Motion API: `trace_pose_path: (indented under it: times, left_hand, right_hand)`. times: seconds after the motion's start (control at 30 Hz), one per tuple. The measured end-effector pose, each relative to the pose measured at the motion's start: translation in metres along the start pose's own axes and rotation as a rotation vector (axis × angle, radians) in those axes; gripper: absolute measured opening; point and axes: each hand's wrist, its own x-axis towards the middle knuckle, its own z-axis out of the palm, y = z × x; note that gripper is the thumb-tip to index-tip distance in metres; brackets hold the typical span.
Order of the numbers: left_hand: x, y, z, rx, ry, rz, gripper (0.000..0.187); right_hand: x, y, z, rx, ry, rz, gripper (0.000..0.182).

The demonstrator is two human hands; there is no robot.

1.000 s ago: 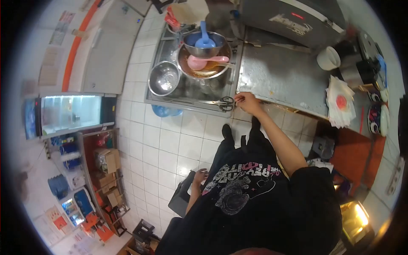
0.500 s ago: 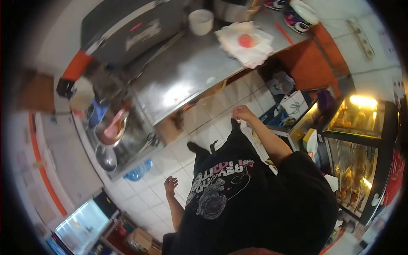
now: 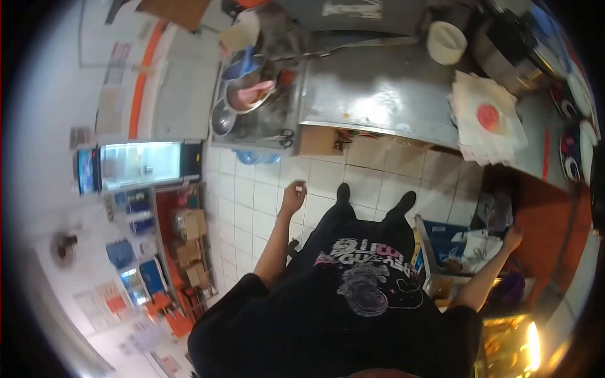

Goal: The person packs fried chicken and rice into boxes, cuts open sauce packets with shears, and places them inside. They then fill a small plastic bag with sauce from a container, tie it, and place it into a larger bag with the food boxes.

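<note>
My left hand (image 3: 293, 196) hangs over the white tiled floor (image 3: 252, 208), its fingers loosely bent with a gap between thumb and fingers. Out to the right, my right hand (image 3: 513, 238) has its fingers curled in. Whatever it may hold is too small to make out. Near it are a clear plastic container (image 3: 493, 211) and a white box (image 3: 480, 251) with a cord on top. Neither hand reaches the metal counter (image 3: 403, 82) in front of me.
On the counter sit a white tub (image 3: 447, 43) and a paper stack (image 3: 485, 120) with a red spot. At left, a sink (image 3: 283, 116) holds a pink-handled utensil (image 3: 255, 92) and bowls. A lit display fridge (image 3: 142, 165) stands further left; a glowing glass cabinet (image 3: 504, 346) is at lower right.
My view has turned left, so the counter and sink now lie further right. My right arm has swung out to the right, and my left hand sits higher in view.
</note>
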Motion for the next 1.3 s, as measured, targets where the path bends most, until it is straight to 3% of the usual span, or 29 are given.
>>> trace_pose_path:
  times: [0.03,0.17,0.2,0.23,0.27,0.3,0.33,0.37,0.4,0.43,0.47,0.63,0.73,0.8,0.87,1.0,1.07,1.13,1.2,1.27,1.3]
  left_hand:
    - [0.013,0.004,-0.009,0.062,0.073,0.024,0.030]
    - [0.072,0.040,-0.027,0.173,0.235,0.038,0.045]
    - [0.090,0.043,-0.030,0.187,0.247,0.077,0.049]
    - [0.109,0.023,-0.025,0.209,0.318,0.185,0.052]
    - [0.141,-0.030,-0.011,0.382,0.418,0.397,0.057]
    - [0.146,-0.017,-0.019,0.328,0.310,0.356,0.060]
    - [0.154,-0.009,-0.025,0.437,0.084,0.270,0.058]
    - [0.173,-0.041,-0.012,0.317,0.154,0.285,0.054]
    - [0.170,-0.028,-0.020,0.380,0.211,0.470,0.047]
    - [0.171,-0.012,-0.025,0.323,0.153,0.310,0.043]
    - [0.174,-0.014,-0.028,0.373,0.136,0.305,0.042]
    - [0.156,0.003,-0.057,0.587,0.027,0.365,0.051]
    - [0.160,0.004,-0.065,0.553,-0.044,0.542,0.036]
    - [0.156,0.003,-0.071,0.681,-0.115,0.638,0.036]
    - [0.141,0.017,-0.074,0.602,-0.110,0.735,0.035]
    - [0.030,0.091,-0.054,0.247,-0.301,1.119,0.025]
    - [-0.076,0.132,-0.037,0.373,-0.532,1.174,0.023]
    - [-0.164,0.127,-0.001,0.293,-0.646,1.387,0.026]
    - [-0.274,0.120,0.035,0.170,-1.038,1.501,0.027]
    - [-0.371,0.086,0.081,0.135,-1.177,1.886,0.028]
    - [-0.428,0.070,0.089,0.168,-1.310,1.942,0.029]
  right_hand:
    - [-0.007,-0.032,-0.009,0.126,0.101,0.029,0.030]
    - [-0.063,-0.108,0.049,0.582,-0.205,-0.029,0.033]
    - [-0.092,-0.135,0.076,0.883,-0.282,0.051,0.033]
    - [-0.133,-0.180,0.063,0.937,-0.317,-0.108,0.030]
    - [-0.172,-0.177,0.123,1.074,-0.293,-0.190,0.033]
    - [-0.209,-0.225,0.097,0.995,-0.454,-0.182,0.038]
    - [-0.248,-0.287,0.055,1.024,-0.462,-0.134,0.031]
    - [-0.280,-0.323,0.035,0.605,-0.343,-0.252,0.025]
    - [-0.312,-0.350,0.027,0.664,-0.364,-0.130,0.019]
    - [-0.340,-0.381,-0.002,0.688,-0.318,-0.108,0.020]
    - [-0.367,-0.396,-0.017,0.749,-0.364,-0.008,0.020]
    - [-0.507,-0.380,-0.026,0.680,-0.346,0.076,0.022]
    - [-0.557,-0.357,-0.032,0.612,-0.275,0.045,0.019]
    - [-0.590,-0.347,-0.047,0.608,-0.359,0.265,0.021]
    - [-0.622,-0.336,-0.060,0.619,-0.272,0.360,0.021]
    - [-0.717,-0.314,-0.084,0.650,-0.145,0.490,0.026]
    - [-0.776,-0.297,-0.097,0.701,-0.064,0.489,0.026]
    - [-0.835,-0.288,-0.123,0.812,-0.006,0.522,0.028]
    - [-0.890,-0.267,-0.139,1.120,0.098,0.589,0.032]
    - [-0.939,-0.255,-0.166,1.295,0.161,0.712,0.034]
    - [-0.961,-0.248,-0.182,1.410,0.309,0.785,0.033]
